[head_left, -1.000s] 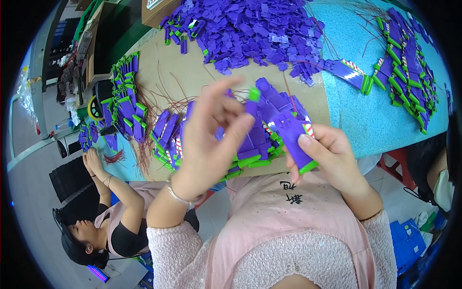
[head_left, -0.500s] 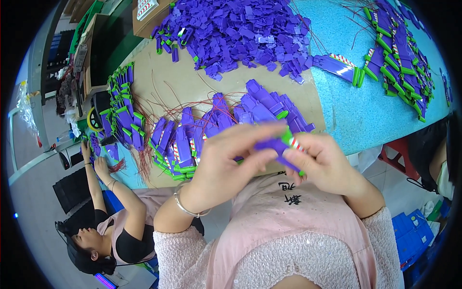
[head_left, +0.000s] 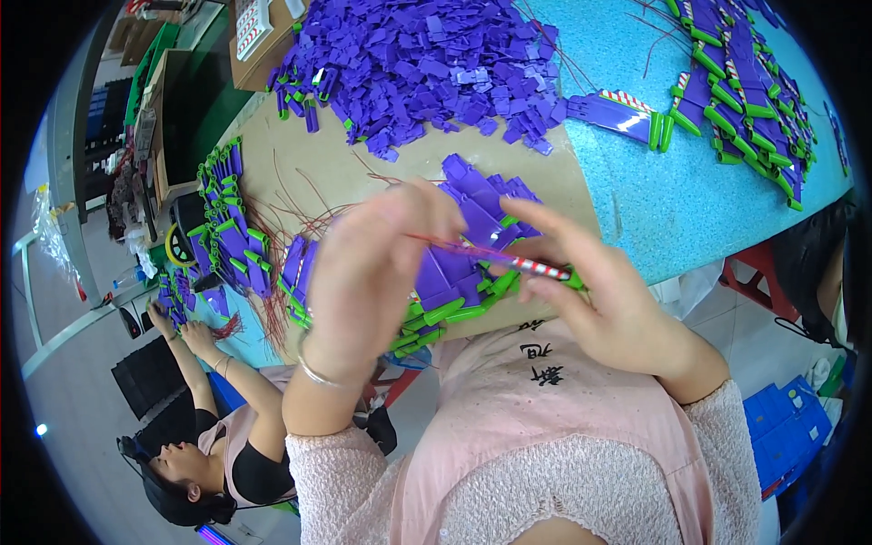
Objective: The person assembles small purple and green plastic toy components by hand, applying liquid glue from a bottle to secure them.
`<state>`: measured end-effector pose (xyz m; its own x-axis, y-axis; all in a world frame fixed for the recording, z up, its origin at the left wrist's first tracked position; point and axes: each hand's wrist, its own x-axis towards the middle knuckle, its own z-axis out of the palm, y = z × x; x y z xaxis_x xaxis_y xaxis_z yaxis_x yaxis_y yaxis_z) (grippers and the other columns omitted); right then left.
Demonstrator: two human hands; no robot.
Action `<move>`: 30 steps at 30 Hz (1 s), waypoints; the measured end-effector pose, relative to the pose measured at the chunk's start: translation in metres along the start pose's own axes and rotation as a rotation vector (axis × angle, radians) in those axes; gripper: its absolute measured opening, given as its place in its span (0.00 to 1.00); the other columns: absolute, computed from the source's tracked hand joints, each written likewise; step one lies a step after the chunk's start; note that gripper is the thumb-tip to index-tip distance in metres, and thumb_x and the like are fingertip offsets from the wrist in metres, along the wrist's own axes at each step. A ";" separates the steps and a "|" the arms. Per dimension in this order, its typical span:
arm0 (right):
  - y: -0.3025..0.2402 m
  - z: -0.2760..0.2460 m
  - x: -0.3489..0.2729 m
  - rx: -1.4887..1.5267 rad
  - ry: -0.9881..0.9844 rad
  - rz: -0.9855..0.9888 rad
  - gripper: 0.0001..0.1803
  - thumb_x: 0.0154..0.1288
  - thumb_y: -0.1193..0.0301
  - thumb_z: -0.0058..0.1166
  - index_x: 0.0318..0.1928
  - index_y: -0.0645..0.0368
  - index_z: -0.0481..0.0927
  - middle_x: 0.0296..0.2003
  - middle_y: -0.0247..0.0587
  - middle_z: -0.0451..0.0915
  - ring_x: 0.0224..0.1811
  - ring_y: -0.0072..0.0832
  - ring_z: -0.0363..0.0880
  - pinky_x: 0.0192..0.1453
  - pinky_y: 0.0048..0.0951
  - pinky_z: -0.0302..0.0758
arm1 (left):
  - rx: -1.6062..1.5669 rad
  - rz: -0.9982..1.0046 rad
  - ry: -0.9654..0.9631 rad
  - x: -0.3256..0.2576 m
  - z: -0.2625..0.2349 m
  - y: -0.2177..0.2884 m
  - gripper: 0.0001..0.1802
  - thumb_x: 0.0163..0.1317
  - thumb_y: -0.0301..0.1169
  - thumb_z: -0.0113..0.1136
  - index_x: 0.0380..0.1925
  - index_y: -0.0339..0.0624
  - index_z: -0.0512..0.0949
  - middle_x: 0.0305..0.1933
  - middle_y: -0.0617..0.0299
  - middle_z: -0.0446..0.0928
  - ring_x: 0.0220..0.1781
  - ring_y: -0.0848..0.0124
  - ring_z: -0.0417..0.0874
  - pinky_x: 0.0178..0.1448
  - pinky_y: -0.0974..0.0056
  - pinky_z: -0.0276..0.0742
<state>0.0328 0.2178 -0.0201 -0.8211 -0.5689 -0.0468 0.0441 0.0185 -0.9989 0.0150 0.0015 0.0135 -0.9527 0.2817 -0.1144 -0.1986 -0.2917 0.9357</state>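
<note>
My right hand (head_left: 604, 304) pinches a wing-shaped purple plastic piece (head_left: 495, 258) with a green end and a red-and-white striped edge. The piece is seen nearly edge-on, pointing left. Thin red wire (head_left: 425, 239) trails from its left end towards my left hand (head_left: 368, 268), which is raised beside it. Motion blurs the left fingers, so whether they grip the wire does not show. Below and behind both hands lies a row of similar purple and green pieces (head_left: 445, 275), partly covered by my left hand.
A big heap of flat purple parts (head_left: 427, 82) covers the table's far middle. More striped wing pieces (head_left: 740, 95) are piled at right, with one wing (head_left: 609, 118) apart. Purple-green parts with red wires (head_left: 238, 222) lie left. At lower left, a co-worker's hands (head_left: 195, 336) handle parts.
My left hand has come away to the left from the piece and turned. The piece stays in my right hand, now tilted edge-on with red wire showing. The view has shifted slightly.
</note>
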 end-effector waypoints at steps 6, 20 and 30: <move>-0.001 -0.022 -0.008 -0.056 0.062 -0.041 0.17 0.67 0.72 0.50 0.53 0.68 0.75 0.37 0.53 0.77 0.41 0.43 0.77 0.46 0.37 0.72 | -0.403 -0.137 -0.141 0.052 -0.018 0.002 0.29 0.76 0.44 0.36 0.20 0.39 0.73 0.28 0.56 0.74 0.37 0.66 0.76 0.49 0.62 0.71; -0.003 -0.015 -0.015 0.310 0.052 0.206 0.05 0.64 0.78 0.54 0.38 0.67 0.74 0.29 0.41 0.78 0.32 0.25 0.77 0.37 0.29 0.73 | 1.266 0.026 0.186 0.085 -0.015 -0.037 0.10 0.58 0.28 0.64 0.36 0.36 0.75 0.23 0.55 0.80 0.26 0.62 0.83 0.31 0.62 0.76; 0.003 0.002 0.002 0.399 0.170 0.206 0.05 0.67 0.78 0.49 0.40 0.67 0.76 0.29 0.38 0.81 0.29 0.19 0.77 0.33 0.24 0.74 | 0.874 0.208 0.071 0.004 0.035 -0.015 0.09 0.57 0.25 0.65 0.33 0.37 0.74 0.37 0.59 0.74 0.37 0.72 0.74 0.40 0.70 0.70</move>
<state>0.0320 0.2151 -0.0236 -0.8526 -0.4430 -0.2772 0.4028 -0.2193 -0.8886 0.0219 0.0390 0.0110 -0.9676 0.2348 0.0927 0.1977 0.4764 0.8567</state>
